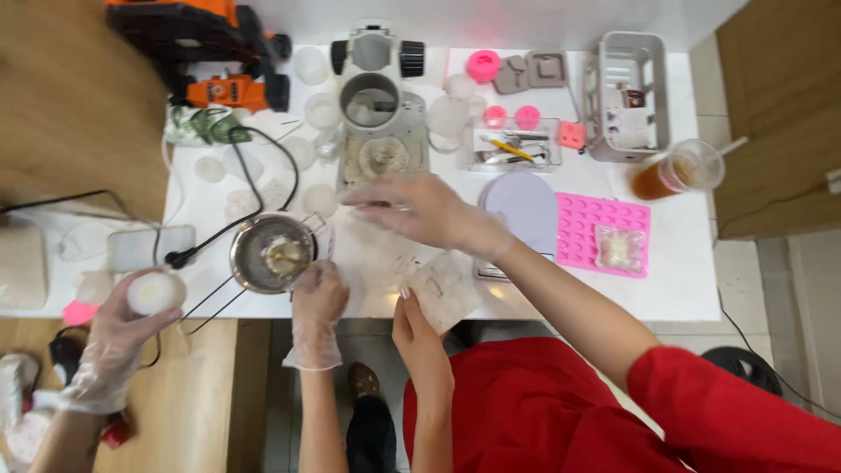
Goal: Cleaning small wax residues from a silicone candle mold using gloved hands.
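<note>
At the far left, a co-worker's gloved hand [112,343] is cupped around a white round lump [156,292], held out past the edge of the white counter [683,280]. Just to its right a clear-cased phone [149,248] lies flat, and a black cable [250,175] loops from it up toward an orange and black tool [206,52] at the back. Next comes a round metal pot [272,254] with a pale melt in it. The co-worker's second gloved hand [320,302] is closed loosely at the pot's front rim, touching it. Right of that is the person's own left hand [420,337], bare, at the front edge of the counter. Its fingers are straight and close together, their tips resting on the near corner of a clear plastic packet [445,289] that lies flat there; it pinches nothing. Above it the right hand [420,210], on a red-sleeved arm, is spread palm down with fingers pointing left, just in front of a grey tray [383,158]. Whether its fingertips touch anything cannot be told. Further right sit a lilac round disc [524,206], a pink silicone mould [583,223] with a small clear bag [620,250] on it, and a cup of brown drink [679,171].
</note>
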